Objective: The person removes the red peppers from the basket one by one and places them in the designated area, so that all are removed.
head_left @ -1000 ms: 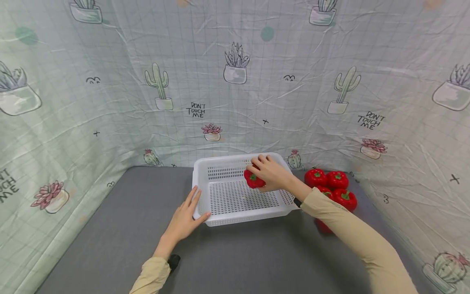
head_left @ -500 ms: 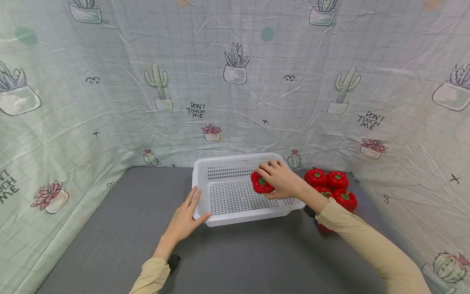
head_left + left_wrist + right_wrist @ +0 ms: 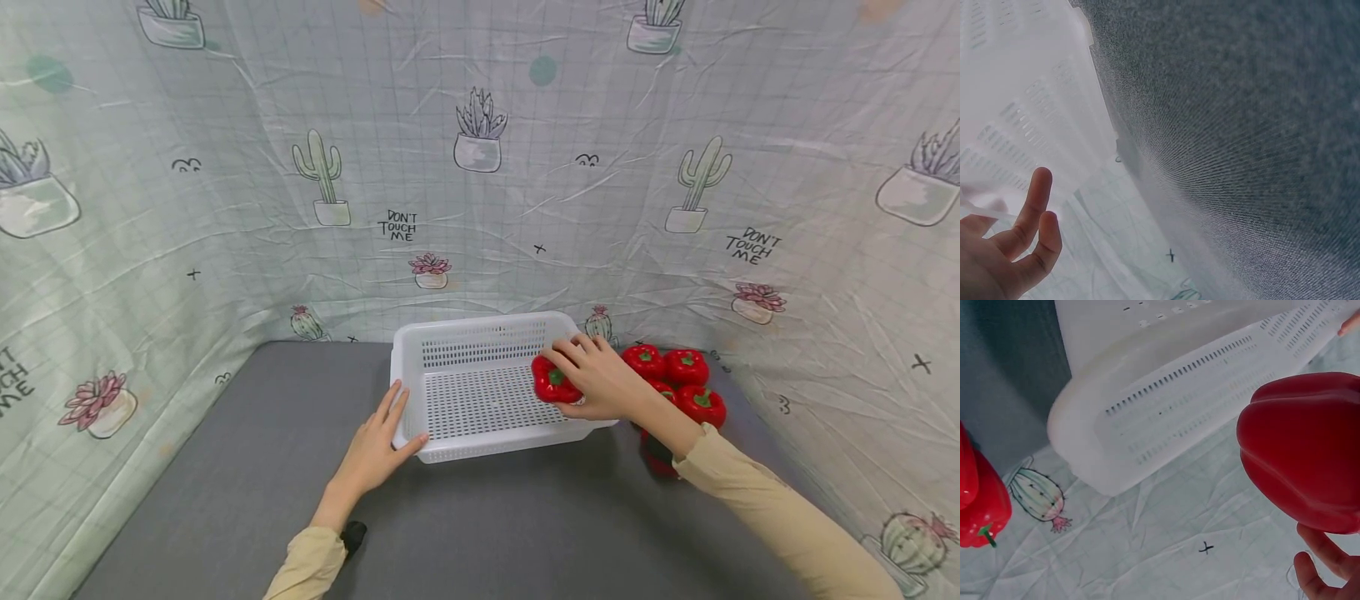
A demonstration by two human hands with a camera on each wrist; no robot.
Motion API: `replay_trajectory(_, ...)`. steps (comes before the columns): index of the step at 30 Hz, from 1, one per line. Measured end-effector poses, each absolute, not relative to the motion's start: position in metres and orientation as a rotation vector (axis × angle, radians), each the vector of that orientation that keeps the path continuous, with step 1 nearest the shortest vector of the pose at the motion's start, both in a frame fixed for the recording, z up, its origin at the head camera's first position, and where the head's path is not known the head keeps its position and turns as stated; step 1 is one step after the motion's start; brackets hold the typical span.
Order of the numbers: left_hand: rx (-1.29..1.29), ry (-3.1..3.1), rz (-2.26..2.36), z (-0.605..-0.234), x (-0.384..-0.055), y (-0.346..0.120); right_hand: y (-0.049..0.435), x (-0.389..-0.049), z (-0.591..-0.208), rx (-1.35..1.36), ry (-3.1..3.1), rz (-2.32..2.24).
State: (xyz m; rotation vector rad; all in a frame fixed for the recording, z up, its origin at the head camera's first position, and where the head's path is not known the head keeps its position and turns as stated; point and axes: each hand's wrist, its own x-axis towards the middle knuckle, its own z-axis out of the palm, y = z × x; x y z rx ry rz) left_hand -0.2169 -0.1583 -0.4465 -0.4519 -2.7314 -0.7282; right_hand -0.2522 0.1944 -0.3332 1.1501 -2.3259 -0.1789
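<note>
My right hand (image 3: pixel 602 385) grips a red bell pepper (image 3: pixel 552 380) above the right part of a white plastic basket (image 3: pixel 495 442); the pepper's green stem end faces the head camera. Large in the right wrist view, the same pepper (image 3: pixel 1304 450) has fingertips (image 3: pixel 1319 544) against its underside. At the basket's near left corner rests my left hand (image 3: pixel 372 450), fingers extended along the left rim and thumb on the front rim. The left wrist view has its fingers (image 3: pixel 1034 206) beside the slotted basket wall (image 3: pixel 1029 131).
Several more red bell peppers (image 3: pixel 686 367) are grouped right of the basket, partly behind my right forearm. Grey cloth (image 3: pixel 480 525) covers the table. A pale cactus-print curtain (image 3: pixel 480 217) closes off the back and both sides.
My right hand has moved right and slightly toward me with the bell pepper, from over the basket's middle to its right part. The left hand and the basket have stayed put.
</note>
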Motion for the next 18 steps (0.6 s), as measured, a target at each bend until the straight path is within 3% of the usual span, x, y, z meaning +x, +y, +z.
replay_trajectory(18, -0.444, -2.737, -0.736, -0.446, -0.217, -0.158, 0.227, -0.218, -0.347, 0.959, -2.335, -0.051)
